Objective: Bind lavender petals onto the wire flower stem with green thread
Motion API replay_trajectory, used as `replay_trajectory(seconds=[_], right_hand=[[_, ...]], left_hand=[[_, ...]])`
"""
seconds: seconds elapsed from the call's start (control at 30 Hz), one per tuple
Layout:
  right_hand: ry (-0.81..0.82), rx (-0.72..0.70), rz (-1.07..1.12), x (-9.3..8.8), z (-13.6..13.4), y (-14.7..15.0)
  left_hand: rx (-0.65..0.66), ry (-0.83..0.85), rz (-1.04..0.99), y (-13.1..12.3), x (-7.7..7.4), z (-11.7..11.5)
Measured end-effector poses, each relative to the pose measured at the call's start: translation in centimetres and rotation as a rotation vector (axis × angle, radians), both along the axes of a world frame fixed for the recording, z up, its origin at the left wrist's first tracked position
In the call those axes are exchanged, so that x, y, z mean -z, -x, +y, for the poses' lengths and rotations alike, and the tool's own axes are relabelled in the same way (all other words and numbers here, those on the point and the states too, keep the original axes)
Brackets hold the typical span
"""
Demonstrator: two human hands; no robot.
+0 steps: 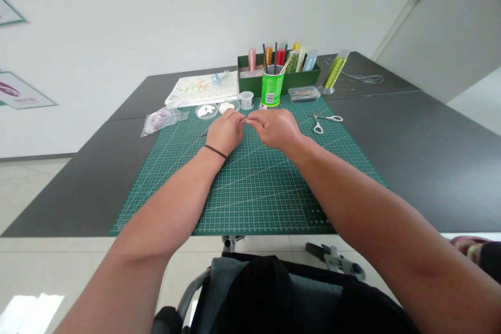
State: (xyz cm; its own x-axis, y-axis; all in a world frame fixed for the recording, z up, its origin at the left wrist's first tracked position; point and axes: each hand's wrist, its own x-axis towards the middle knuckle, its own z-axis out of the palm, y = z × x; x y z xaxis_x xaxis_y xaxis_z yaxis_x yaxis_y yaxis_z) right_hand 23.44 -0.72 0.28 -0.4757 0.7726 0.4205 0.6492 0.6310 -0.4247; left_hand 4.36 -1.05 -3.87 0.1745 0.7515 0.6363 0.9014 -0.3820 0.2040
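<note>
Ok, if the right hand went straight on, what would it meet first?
The left hand, almost at once: the right hand points straight at its fingertips, though contact is unclear.

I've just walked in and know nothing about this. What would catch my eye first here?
Two bare hands, the left hand and the right hand, meet at the fingertips in the middle of a big green cutting mat, and whatever they hold is too small to make out. Beyond them, near the mat's far edge, stands a bright green cup of tools, before a dark green box of colourful tubes. White-handled scissors lie on the mat's right side.
</note>
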Motion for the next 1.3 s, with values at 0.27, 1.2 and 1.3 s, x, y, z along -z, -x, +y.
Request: replay_trajectory(seconds=[0.27,1.2,1.3], right_hand=[[-0.01,0.022,0.048,-0.1,1.2,-1.0],[0.582,0.146,0.542,0.8,3.4,-2.0],[0.598,0.089,0.587,1.2,3.4,-1.9]], left_hand=[[0.042,0.202,0.16,-0.8,-1.5,-1.1],[0.388,0.038,0.119,0.4,-1.4,-1.3],[0.347,-0.011,0.054,0.4,-1.2,-1.1]])
